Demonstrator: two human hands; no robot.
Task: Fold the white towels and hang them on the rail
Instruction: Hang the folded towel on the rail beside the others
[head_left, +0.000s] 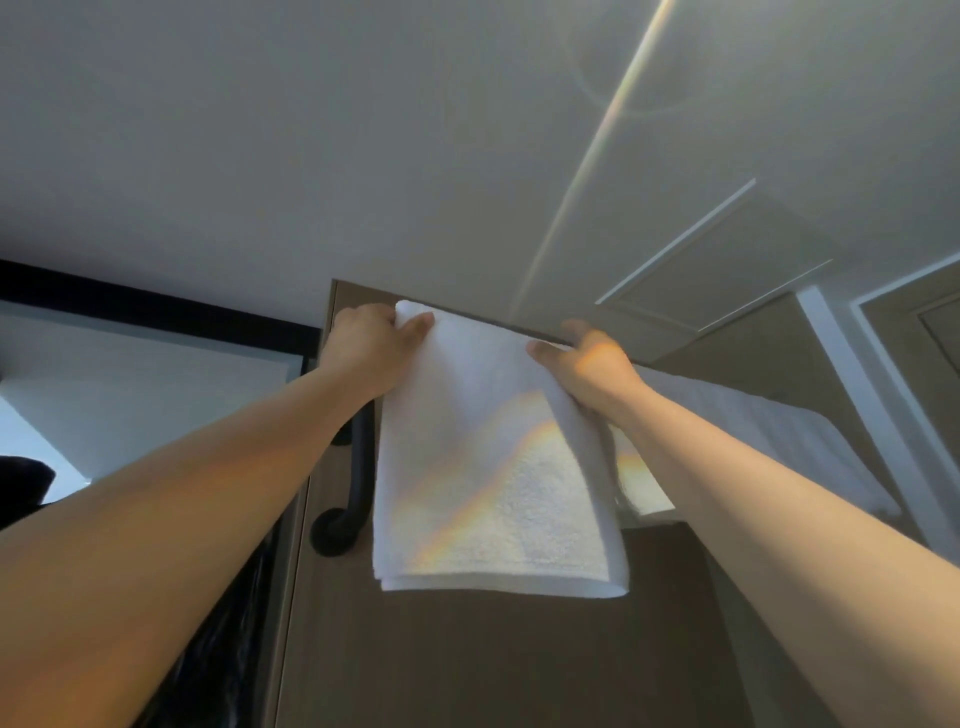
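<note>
Left hand (371, 343): raised overhead, it pinches the upper left corner of the folded white towel (483, 467), thumb on the front face and fingers curled behind.
Right hand (592, 366): also raised, it grips the towel's upper right edge, thumb lying across the front and the other fingers tucked behind the cloth.
Folded white towel: held flat between both hands against the top edge of the brown wood panel (467, 665). It hangs down in several layers, and its lower hem is level and free. Whether its top already lies over the panel's edge is hard to tell.
Light: a rainbow-tinted patch of sunlight falls across the towel's lower half and the back of the right hand.
Black bar (359, 467): mounted upright on the panel near its left edge, just beside the towel's left side, with its round foot showing below.
Second white towel (753, 426): spread along the panel's top edge toward the right corner, partly behind the right forearm.
Ceiling (363, 130): pale, with a framed hatch (727, 260) above the right hand.
</note>
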